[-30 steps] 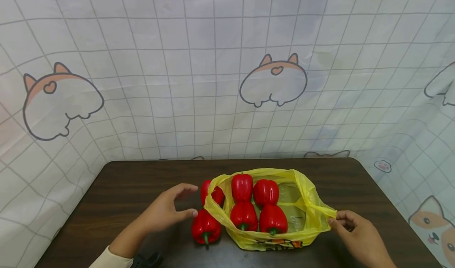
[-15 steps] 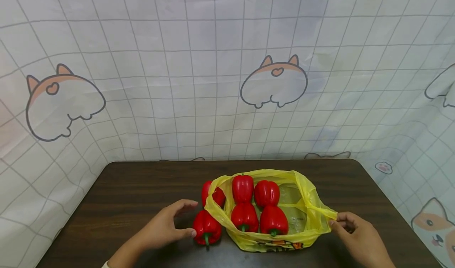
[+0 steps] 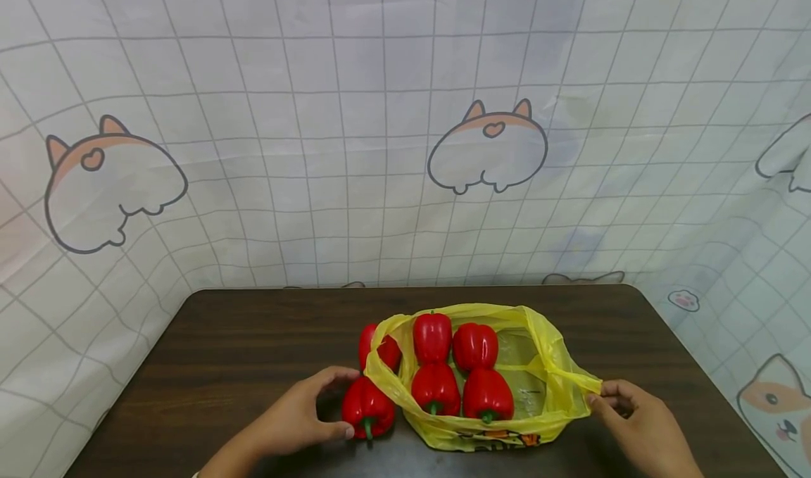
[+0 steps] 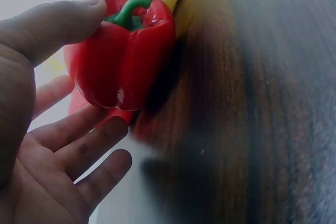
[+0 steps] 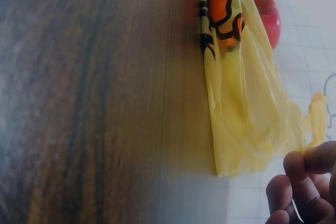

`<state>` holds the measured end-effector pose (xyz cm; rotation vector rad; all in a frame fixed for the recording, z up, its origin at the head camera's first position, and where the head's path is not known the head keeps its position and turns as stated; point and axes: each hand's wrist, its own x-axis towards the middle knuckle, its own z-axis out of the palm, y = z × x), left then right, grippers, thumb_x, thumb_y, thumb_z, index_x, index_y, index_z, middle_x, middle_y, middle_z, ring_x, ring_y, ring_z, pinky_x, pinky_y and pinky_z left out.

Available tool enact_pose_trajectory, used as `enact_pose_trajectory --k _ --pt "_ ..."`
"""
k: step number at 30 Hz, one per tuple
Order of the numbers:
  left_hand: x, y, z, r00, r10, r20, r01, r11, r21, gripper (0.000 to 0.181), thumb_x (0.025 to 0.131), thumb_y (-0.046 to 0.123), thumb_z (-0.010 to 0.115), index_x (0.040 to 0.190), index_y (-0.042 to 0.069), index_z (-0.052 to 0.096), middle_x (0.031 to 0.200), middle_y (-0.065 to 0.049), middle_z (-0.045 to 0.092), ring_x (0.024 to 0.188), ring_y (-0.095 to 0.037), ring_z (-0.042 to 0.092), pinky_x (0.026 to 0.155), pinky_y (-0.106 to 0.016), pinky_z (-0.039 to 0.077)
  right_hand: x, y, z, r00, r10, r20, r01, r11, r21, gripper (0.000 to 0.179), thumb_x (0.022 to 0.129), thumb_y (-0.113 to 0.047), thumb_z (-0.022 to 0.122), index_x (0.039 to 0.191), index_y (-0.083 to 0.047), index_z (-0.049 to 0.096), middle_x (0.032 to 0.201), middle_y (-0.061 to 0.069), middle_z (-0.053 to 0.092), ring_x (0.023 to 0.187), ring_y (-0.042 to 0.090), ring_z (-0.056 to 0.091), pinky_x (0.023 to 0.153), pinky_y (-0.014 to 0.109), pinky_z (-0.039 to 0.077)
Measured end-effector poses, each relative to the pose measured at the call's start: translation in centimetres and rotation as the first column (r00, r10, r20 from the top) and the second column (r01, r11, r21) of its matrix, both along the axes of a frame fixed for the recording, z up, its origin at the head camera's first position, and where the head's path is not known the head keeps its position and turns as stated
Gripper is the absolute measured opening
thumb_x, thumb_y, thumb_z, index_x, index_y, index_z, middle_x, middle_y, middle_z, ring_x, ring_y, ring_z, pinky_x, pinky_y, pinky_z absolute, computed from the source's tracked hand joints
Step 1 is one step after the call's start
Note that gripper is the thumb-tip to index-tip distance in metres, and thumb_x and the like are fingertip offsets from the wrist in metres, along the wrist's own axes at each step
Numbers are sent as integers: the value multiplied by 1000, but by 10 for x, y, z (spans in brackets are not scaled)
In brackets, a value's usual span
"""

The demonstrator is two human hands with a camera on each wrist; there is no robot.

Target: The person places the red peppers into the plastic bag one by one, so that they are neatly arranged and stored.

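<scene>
My left hand is at a red bell pepper lying outside the bag, thumb by its green stem and forefinger at its far side. In the left wrist view, the thumb overlaps this pepper, while the other fingers spread below and behind it. My right hand pinches the right-hand edge of a yellow plastic bag, which lies with its mouth spread. Several red bell peppers are inside the bag. The right wrist view shows thumb and forefinger gripping the bag's gathered plastic.
Another red bell pepper sits at the bag's left side, partly covered by the bag's rim. All of this is on a dark wood-grain table. A white grid-patterned cloth hangs behind the table.
My left hand has come down and closer to the loose front pepper, and its thumb now overlaps it. My right hand keeps its hold on the bag.
</scene>
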<state>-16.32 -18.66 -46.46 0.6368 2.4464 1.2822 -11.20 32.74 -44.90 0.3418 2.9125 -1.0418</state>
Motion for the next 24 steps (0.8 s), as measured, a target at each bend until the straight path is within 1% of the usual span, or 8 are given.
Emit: enact_pose_trajectory --k 4,8,14,17,21,24 --pt "0 2 0 1000 2 14 -2 1000 -4 72 82 36 88 142 18 54 145 -1 55 134 -30 51 110 -59 38 0 0 0 1000 -7 4 7 1000 2 65 93 -62 65 116 -1 67 97 2 72 87 21 66 70 43 54" --pt "0 2 -1 1000 -3 23 3 1000 -12 70 82 36 88 142 21 54 144 0 55 132 -30 52 109 -59 40 0 0 0 1000 -13 7 13 1000 -2 64 94 -61 65 116 -1 67 97 2 71 86 20 66 70 43 54" --pt "-1 3 -2 1000 -16 17 16 1000 3 68 82 35 87 140 23 55 143 0 56 129 -27 55 107 -58 43 0 1 -1 1000 -9 4 9 1000 -3 62 94 -60 65 115 -2 67 97 2 72 86 20 65 70 42 54" --pt "0 3 -3 1000 -13 3 13 1000 7 66 82 35 88 139 23 56 141 1 57 129 -26 55 107 -56 43 1 1 -1 1000 -7 1 7 1000 1 60 95 -59 65 115 -2 67 97 2 71 85 18 65 69 39 53" --pt "1 2 -5 999 -2 -38 2 1000 5 65 81 37 88 136 23 58 138 3 59 128 -23 56 107 -53 45 2 0 0 1000 -2 -7 2 1000 -2 58 96 -56 65 114 -1 67 95 2 71 82 17 64 67 35 52" --pt "2 1 -5 998 13 -68 -12 1000 6 64 79 38 89 134 23 59 134 5 60 122 -22 58 103 -48 49 2 -1 0 1000 3 -16 -3 1000 -3 56 97 -54 65 115 -1 67 95 1 71 82 16 64 67 35 52"
